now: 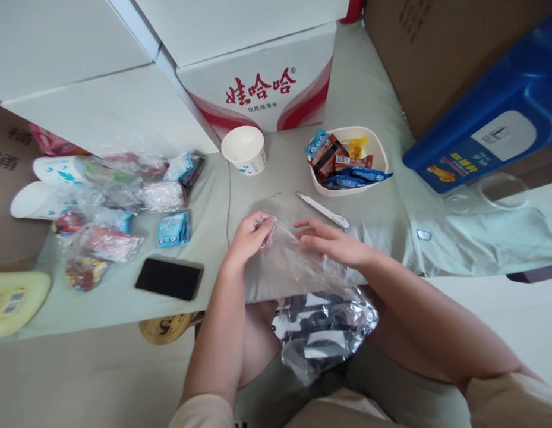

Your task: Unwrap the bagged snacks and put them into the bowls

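My left hand [251, 236] is closed in a pinch on the top edge of a clear plastic bag [297, 279] that lies over the table's front edge and hangs into my lap, crumpled and shiny. A small reddish thing shows between the fingers, too small to name. My right hand [331, 241] rests flat on the bag with fingers stretched out. Just beyond the right hand lies a white utility knife [322, 209].
A white bowl [378, 145] of wrapped snacks and a paper cup [244, 148] stand behind. Several bagged snacks [110, 226], paper cups [39, 199] and a black phone [169, 278] lie left. White cartons [262, 83], a brown box [427, 53] and a blue container [494, 113] ring the table.
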Demonstrator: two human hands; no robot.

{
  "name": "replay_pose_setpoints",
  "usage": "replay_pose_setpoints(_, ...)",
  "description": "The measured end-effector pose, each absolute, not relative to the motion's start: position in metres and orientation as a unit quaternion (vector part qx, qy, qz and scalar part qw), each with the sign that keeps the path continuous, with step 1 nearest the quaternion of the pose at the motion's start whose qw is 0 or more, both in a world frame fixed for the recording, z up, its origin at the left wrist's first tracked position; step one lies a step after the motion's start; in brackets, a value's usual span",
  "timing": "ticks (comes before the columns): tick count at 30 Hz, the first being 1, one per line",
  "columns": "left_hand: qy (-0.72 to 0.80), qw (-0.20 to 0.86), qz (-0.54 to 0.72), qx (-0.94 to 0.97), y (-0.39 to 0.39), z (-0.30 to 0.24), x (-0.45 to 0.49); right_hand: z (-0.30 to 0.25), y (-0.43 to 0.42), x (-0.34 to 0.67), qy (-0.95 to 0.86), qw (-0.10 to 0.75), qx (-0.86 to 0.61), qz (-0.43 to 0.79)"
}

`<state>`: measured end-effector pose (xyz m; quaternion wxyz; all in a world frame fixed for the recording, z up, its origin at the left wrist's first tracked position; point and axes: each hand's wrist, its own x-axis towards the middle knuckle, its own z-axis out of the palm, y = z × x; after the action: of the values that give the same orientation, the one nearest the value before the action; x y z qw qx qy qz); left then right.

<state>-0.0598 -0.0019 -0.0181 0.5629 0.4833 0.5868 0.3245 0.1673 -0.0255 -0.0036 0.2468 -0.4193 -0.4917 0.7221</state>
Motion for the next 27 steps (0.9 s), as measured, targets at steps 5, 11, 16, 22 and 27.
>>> replay_pose_setpoints(5, 0.575, 0.583, 0.293, 0.493, -0.004, -0.020, -0.057, -0.010, -0.031, 0.158, -0.499, 0.156, -0.380, 0.763)
replay_pose_setpoints(11, 0.554, 0.594, 0.320, 0.487, -0.004, -0.018, -0.061, 0.002, -0.028, 0.160, -0.532, 0.188, -0.377, 0.735)
replay_pose_setpoints(16, 0.536, 0.627, 0.369, 0.429, -0.003, -0.011, -0.068, 0.009, -0.023, 0.166, -0.474, 0.273, -0.419, 0.725)
replay_pose_setpoints(22, 0.467, 0.700, 0.439, 0.315, -0.002, -0.012, -0.069, 0.007, -0.023, 0.165, -0.458, 0.323, -0.445, 0.699)
replay_pose_setpoints(27, 0.457, 0.723, 0.408, 0.319, -0.002, -0.012, -0.063, 0.006, -0.023, 0.164, -0.451, 0.351, -0.452, 0.685)
